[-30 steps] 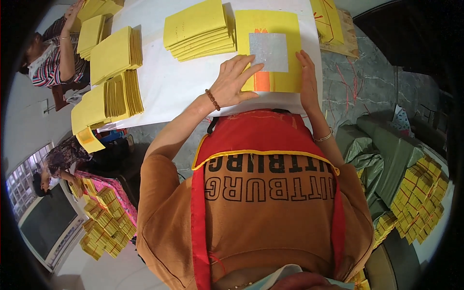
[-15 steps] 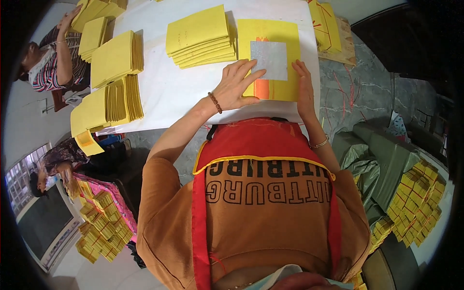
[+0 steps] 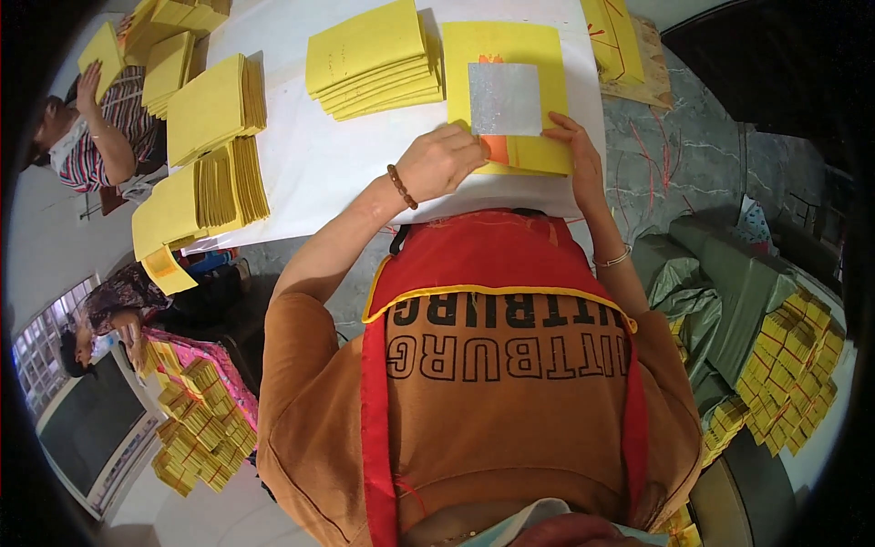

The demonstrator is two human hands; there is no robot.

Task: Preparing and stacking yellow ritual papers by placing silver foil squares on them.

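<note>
In front of me on the white-covered table lies a yellow paper sheet (image 3: 552,87) with a silver square (image 3: 504,98) and an orange patch below it. My left hand (image 3: 444,158) is closed at the sheet's near left corner, its fingers curled over the paper; the thumb is hard to see. At the right edge, my right hand (image 3: 581,157) grips the paper with bent fingertips on top. The near edge looks slightly raised off the table. A stack of folded yellow paper (image 3: 369,55) sits just left of the sheet.
More yellow paper stacks (image 3: 208,109) line the table's left side, where another person's hand (image 3: 88,87) holds a yellow sheet. A second person sits lower left by yellow bundles (image 3: 205,424). Tied yellow paper (image 3: 612,41) rests on a board at right; more bundles (image 3: 791,369) lie lower right.
My left hand has gone from spread flat on the sheet to curled at its near left corner. My right fingers have bent over the right edge. The near edge has lifted slightly.
</note>
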